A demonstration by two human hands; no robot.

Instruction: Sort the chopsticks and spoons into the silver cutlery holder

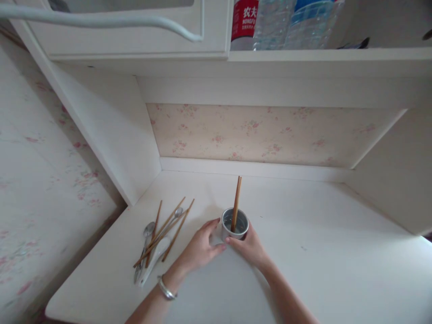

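1. Right hand point(251, 247): grasps the metal cup point(225, 231), with the thumb across its front wall and the fingers along its right side.
2. Left hand point(201, 246): curves about the left side of the same cup, fingertips at the wall and thumb spread toward the right thumb; whether it bears any grip cannot be told. A silver-coloured bracelet point(166, 289) encircles its wrist.
3. Metal cup: lies between the two hands, mouth upward; whether its base meets the white desk point(344, 256) beneath the hands is hidden.
4. Upright chopsticks point(237, 200): stand close together inside the cup, leaning slightly, their upper ends well above both hands.
5. Loose chopsticks point(177, 230): lie crossed on the desk to the left of the left hand.
6. White soup spoon point(155, 260): lies among these chopsticks, handle directed toward the wearer, left of the left hand.
7. Metal spoons: one bowl point(149, 229) shows at the far left of the pile, another point(178, 211) at its back, nearer the left hand.
8. Floral panel point(251, 132): beyond both hands, below a shelf holding a red-labelled bottle point(245, 20).
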